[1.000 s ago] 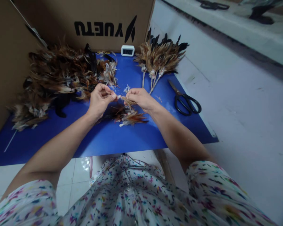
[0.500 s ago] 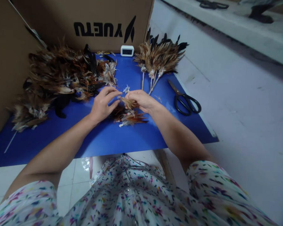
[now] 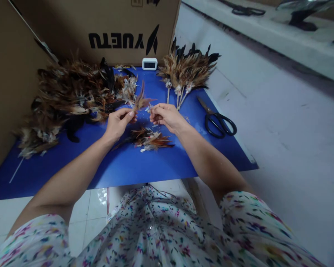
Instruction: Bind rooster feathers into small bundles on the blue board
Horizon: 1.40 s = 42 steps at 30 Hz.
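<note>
My left hand (image 3: 119, 123) pinches the base of a small tuft of brown feathers (image 3: 141, 101), whose tips point up and to the right. Just right of it, my right hand (image 3: 167, 115) is closed in a pinch. Whether anything sits between those fingertips is too small to tell; whitish bits show beside them. Below both hands, a loose bunch of dark and rust-coloured feathers (image 3: 151, 139) lies on the blue mat (image 3: 144, 167).
A large heap of brown feathers (image 3: 75, 89) covers the left of the mat. Feather bundles on sticks (image 3: 187, 68) lie back right, near black-handled scissors (image 3: 218, 122). A small white digital clock (image 3: 149, 63) stands before a cardboard box (image 3: 111, 22).
The tuft has passed from my right hand to my left and now points upward. My left fingers have closed on it, and my hands have drawn slightly apart.
</note>
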Motion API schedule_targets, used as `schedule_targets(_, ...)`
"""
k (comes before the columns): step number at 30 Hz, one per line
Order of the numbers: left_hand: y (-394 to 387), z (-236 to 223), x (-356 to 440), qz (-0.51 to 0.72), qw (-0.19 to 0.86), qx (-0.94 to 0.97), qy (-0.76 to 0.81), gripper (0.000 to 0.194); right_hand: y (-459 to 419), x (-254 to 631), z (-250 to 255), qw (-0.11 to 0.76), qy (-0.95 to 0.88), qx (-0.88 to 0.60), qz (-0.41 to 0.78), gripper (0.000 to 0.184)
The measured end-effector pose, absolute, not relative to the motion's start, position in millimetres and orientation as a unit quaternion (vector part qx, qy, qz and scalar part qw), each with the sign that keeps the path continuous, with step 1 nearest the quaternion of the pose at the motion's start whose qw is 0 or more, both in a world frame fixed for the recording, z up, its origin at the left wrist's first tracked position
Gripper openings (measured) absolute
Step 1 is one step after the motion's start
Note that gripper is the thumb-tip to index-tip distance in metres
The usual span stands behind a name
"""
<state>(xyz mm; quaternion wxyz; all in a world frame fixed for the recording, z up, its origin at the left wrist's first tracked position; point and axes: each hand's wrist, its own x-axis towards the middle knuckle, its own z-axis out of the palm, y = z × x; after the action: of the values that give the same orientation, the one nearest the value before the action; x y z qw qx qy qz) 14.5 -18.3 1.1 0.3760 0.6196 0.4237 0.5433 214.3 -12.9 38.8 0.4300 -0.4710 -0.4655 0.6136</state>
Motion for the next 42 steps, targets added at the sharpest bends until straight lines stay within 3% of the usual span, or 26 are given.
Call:
schedule_targets(5, -18.8, 2.4, 14.0, 0.537, 0.500, 0.542, 0.410, 0.047, -9.9, 215.4, 36.1, 0.433, -0.465, -0.483, 0.603, 0.017)
schedule_targets(11, -18.9, 6.7, 11.2, 0.527, 0.542, 0.510, 0.410, 0.045, -5.3, 218.3, 34.3, 0.433, -0.452, -0.504, 0.596, 0.021)
schedule_targets(22, -25.6, 11.7, 8.8, 0.458, 0.329, 0.672, 0.481, 0.022, 2.7, 226.4, 30.3, 0.438, -0.460, -0.514, 0.576, 0.021)
schedule_targets(25, -27.0, 14.0, 6.4, 0.445, 0.263, 0.708, 0.481, 0.019, -0.6, 235.0, 37.3, 0.387, -0.551, -0.494, 0.550, 0.019)
schedule_targets(30, -22.2, 12.7, 0.7, 0.438, 0.240, 0.705, 0.504, 0.020, -18.7, 245.0, 55.3, 0.183, -0.789, -0.393, 0.436, 0.006)
schedule_targets(33, -21.2, 13.0, 0.1, 0.423, 0.217, 0.730, 0.490, 0.022, -30.1, 237.6, 53.9, 0.091, -0.845, -0.387, 0.357, 0.014)
schedule_targets(37, -21.7, 13.3, 1.1, 0.405, 0.206, 0.745, 0.489, 0.023, -37.7, 225.7, 44.7, 0.065, -0.880, -0.359, 0.305, 0.006)
schedule_targets(42, -21.5, 11.3, 1.7, 0.386, 0.219, 0.752, 0.487, 0.027, -31.8, 234.5, 51.0, 0.089, -0.877, -0.326, 0.342, 0.011)
